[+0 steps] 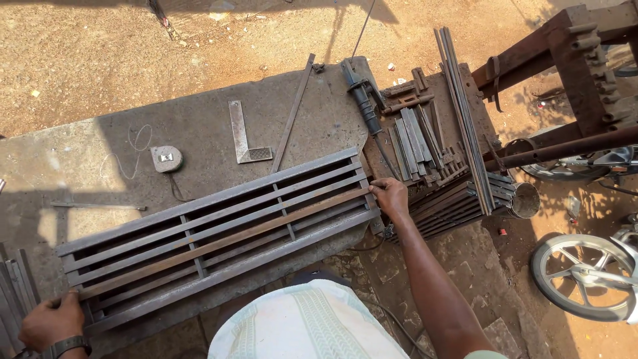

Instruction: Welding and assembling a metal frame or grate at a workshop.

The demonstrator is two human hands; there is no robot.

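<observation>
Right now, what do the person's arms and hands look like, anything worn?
Both hands are bare, no gloves. The left hand has a dark wristwatch on its wrist. The right hand and forearm are uncovered, no sleeve in view. A pale patterned garment covers the torso.

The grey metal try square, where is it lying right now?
In the head view, the L-shaped grey metal try square lies flat on the concrete slab, just beyond the long slatted steel grille, right of the round tape measure.

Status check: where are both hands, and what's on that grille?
Left hand grips flat bar's near end. Right hand pinches far end. Bar lies lengthwise on steel grille. Nothing across it.
</observation>
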